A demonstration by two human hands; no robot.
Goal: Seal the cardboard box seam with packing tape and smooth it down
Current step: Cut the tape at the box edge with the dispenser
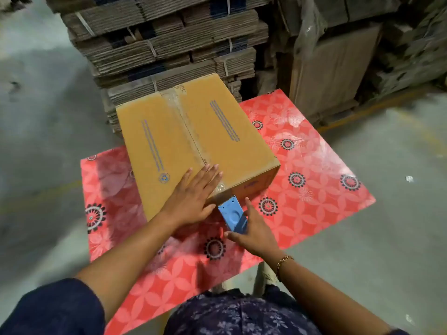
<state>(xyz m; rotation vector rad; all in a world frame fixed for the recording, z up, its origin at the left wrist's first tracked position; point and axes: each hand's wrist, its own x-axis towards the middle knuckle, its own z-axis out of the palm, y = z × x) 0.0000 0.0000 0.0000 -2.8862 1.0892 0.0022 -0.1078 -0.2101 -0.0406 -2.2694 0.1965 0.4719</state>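
Note:
A closed brown cardboard box (217, 131) lies on a red flowered table (314, 165). Clear packing tape (186, 122) runs along its centre seam from the far edge to the near edge. My left hand (193, 197) lies flat, fingers together, on the box's near end, pressing on the tape beside the seam. My right hand (254, 233) grips a blue tape dispenser (232, 213), whose head touches the box's near side face just below the top edge. The tape roll itself is hidden by my hand.
Tall stacks of strapped flat cardboard (164, 44) stand right behind the table. More cardboard sheets wrapped in plastic (338, 56) stand at the back right. Grey concrete floor (387, 238) surrounds the table on the left and right.

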